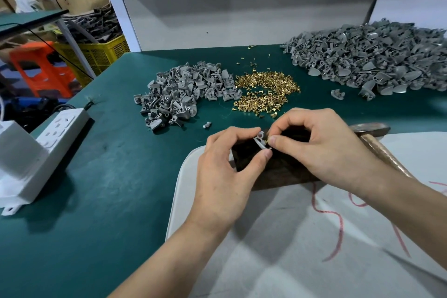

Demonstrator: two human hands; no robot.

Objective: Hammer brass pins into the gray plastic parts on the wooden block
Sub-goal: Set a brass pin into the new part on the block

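Note:
My left hand (225,176) pinches a small gray plastic part (260,141) between thumb and forefinger, just above the dark wooden block (285,172). My right hand (324,145) pinches a tiny brass pin (267,144) against that part. The hammer (373,139) lies behind my right wrist, its metal head on the mat and its wooden handle running toward me. A heap of brass pins (266,91) lies beyond my hands. Gray parts form a small pile (183,91) to the left and a large pile (377,58) at the far right.
A white board (278,237) with red marks lies under the block on the green mat (116,176). A white power strip (48,143) with a plugged adapter sits at the left edge. One loose gray part (207,125) lies near my left hand. Crates and an orange stool stand beyond the table.

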